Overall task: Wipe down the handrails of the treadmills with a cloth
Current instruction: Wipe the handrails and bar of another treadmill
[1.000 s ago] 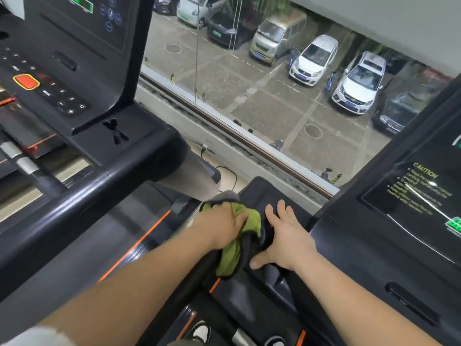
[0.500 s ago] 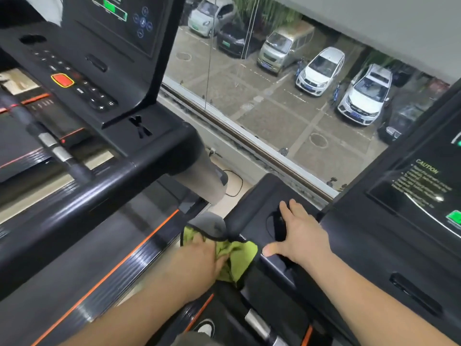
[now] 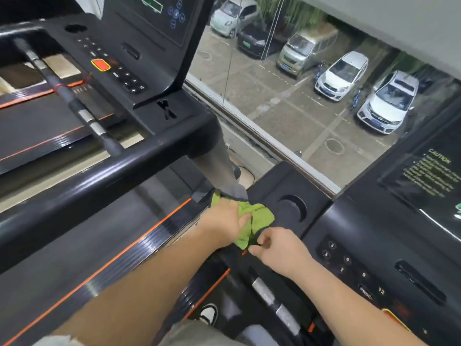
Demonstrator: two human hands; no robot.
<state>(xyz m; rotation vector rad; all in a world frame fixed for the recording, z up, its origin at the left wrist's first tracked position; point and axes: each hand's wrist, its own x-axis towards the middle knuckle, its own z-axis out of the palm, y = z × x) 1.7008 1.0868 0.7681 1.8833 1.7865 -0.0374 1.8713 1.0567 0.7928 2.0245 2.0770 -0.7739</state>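
Note:
A crumpled green cloth (image 3: 259, 219) lies on the left corner of the near treadmill's black console, beside its round cup recess (image 3: 293, 208). My left hand (image 3: 225, 224) grips the cloth's left part, thumb across it. My right hand (image 3: 279, 249) sits just below the cloth with fingers curled, fingertips at the cloth's lower edge; whether it pinches the cloth is unclear. The near treadmill's left handrail (image 3: 199, 290) runs down from under my hands, mostly hidden by my left forearm. The neighbouring treadmill's thick black handrail (image 3: 104, 181) crosses the left of the view.
The neighbouring treadmill's console (image 3: 129, 46) with a red stop button (image 3: 100, 64) stands upper left. The near console's keypad (image 3: 354, 268) and caution label (image 3: 429, 174) are on the right. A window (image 3: 311, 96) ahead looks down on parked cars. My shoe (image 3: 208, 314) shows below.
My right hand left the cup recess, pulled back toward me and curled its fingers at the cloth's lower edge. My left hand stayed on the cloth at the console corner. The view tilted.

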